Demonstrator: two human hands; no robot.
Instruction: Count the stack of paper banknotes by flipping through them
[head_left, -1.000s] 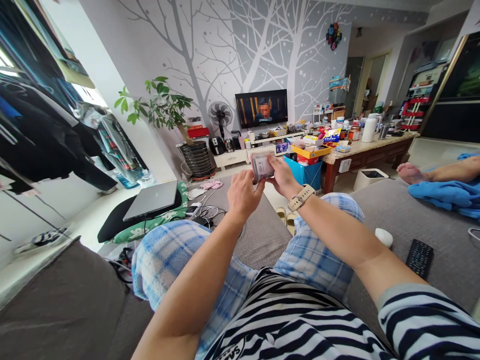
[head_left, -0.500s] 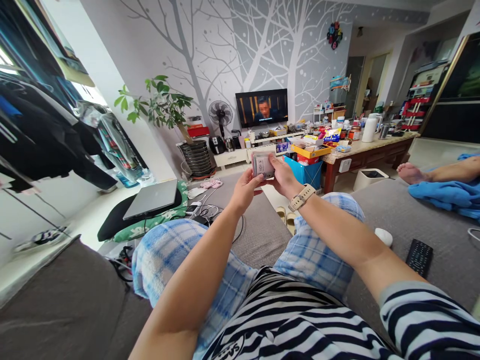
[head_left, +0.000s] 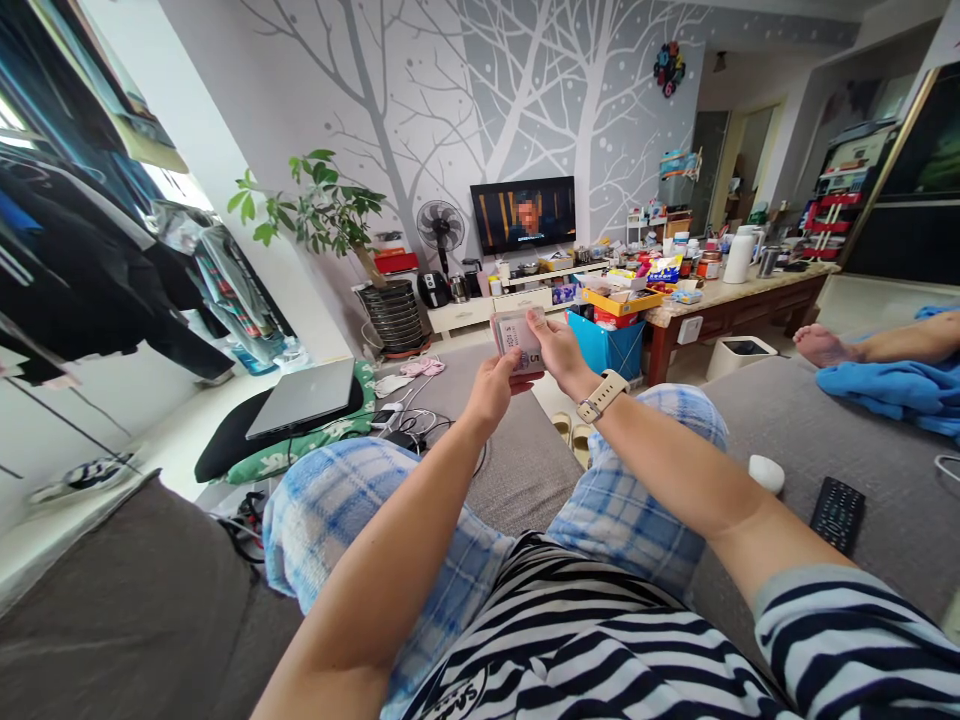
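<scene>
One grey sofa (head_left: 517, 480) spreads beneath us, with our two plaid-clad knees at its middle. Along its left edge we see a closed grey laptop (head_left: 304, 398) lying on black and green cushions, with tangled cables (head_left: 420, 425) just beside them. To our right, a black remote (head_left: 838, 512) and a white rounded object (head_left: 766, 474) rest on the sofa; farther off, near its far right edge, lie a blue cloth (head_left: 896, 375) and another person's bare foot (head_left: 821, 342). Beyond the sofa stands a stone-topped desk (head_left: 750, 310), crowded toward its left end; a white jug (head_left: 741, 255) stands near its middle. Against the tree-painted wall we have a lit television (head_left: 523, 215), a fan (head_left: 440, 228) and a potted plant (head_left: 319, 210).

Our hands are partly closed, raised in front of us above the sofa and pinching one small flat pack (head_left: 520, 342) between them. Our left hand (head_left: 492, 390) grips its lower part, thumb on the near face and fingers behind; our right hand (head_left: 559, 350) holds the upper right side, thumb likewise in front. A "5" shows near a lower corner.

We count one pack, one laptop, one remote, one jug and two slippers (head_left: 561, 425); the desk's smaller items are too crowded to count.
</scene>
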